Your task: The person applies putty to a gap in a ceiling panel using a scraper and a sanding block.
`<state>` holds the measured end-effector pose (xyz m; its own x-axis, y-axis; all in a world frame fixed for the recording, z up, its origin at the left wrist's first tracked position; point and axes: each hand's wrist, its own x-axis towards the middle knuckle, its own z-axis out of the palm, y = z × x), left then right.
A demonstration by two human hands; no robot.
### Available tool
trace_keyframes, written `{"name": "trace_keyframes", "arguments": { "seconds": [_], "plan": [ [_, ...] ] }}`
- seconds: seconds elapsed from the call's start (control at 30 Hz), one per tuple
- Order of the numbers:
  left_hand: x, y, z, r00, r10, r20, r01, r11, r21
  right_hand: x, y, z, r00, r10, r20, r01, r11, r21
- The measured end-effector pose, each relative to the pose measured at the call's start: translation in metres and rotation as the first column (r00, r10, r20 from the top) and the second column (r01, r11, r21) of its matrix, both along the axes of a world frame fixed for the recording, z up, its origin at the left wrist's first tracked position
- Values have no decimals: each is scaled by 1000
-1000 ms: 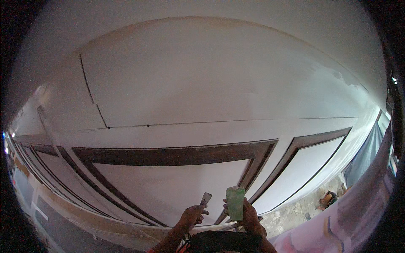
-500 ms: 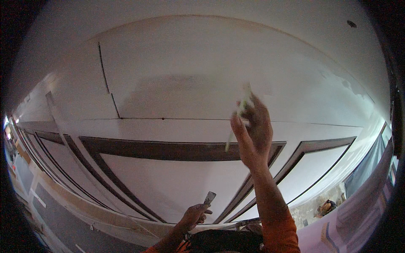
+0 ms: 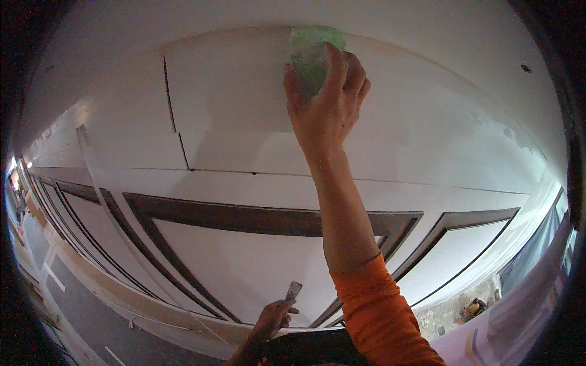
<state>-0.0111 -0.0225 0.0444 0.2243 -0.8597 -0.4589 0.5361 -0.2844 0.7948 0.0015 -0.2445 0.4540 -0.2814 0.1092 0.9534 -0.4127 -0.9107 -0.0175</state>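
Observation:
My right hand [image 3: 329, 100] is raised high against the white wall [image 3: 244, 110], its fingers and thumb closed round the sides of a flat green pad [image 3: 310, 52] smeared with white. The far end of this pad meets the upper line where the wall bends; whether it is a scraper or a sponge I cannot make out. Low down, my left hand [image 3: 273, 320] grips a small putty knife [image 3: 294, 290], whose blade points up and away from me. The knife's handle is mostly hidden inside the fist.
Dark brown trim [image 3: 232, 215] frames white panels along the lower wall. A dark slot [image 3: 170, 94] runs down the upper wall at left. Grey floor [image 3: 85, 299] lies below left. Hanging sheets [image 3: 519, 311] and an orange-brown object [image 3: 471, 309] are at lower right.
My right hand has moved up and to the left, bringing the green pad from mid-wall to the upper line. My left hand stays low with the putty knife, shifted slightly left.

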Motion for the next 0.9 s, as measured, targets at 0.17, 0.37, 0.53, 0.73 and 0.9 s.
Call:
{"name": "trace_keyframes", "arguments": {
  "seconds": [0.17, 0.37, 0.53, 0.73, 0.9],
  "plan": [
    [4, 3, 8, 999, 5, 39, -6, 1000, 14, 2, -6, 3, 999, -41, 34, 43, 997, -57],
    [12, 4, 5, 998, -22, 60, 23, 1000, -13, 10, -7, 5, 998, -35, 56, 39, 997, -73],
    [15, -1, 2, 999, -43, 18, 44, 996, -81, 10, -6, 7, 995, -93, 29, 94, 995, -17],
    [15, -7, -1, 995, -73, 72, 73, 997, -4, 11, -3, 8, 991, -130, 32, 130, 991, -23],
    [15, -9, -2, 994, -78, 81, 78, 997, 10, 5, 7, 13, 992, -129, 12, 128, 991, 43]
  ]
}}
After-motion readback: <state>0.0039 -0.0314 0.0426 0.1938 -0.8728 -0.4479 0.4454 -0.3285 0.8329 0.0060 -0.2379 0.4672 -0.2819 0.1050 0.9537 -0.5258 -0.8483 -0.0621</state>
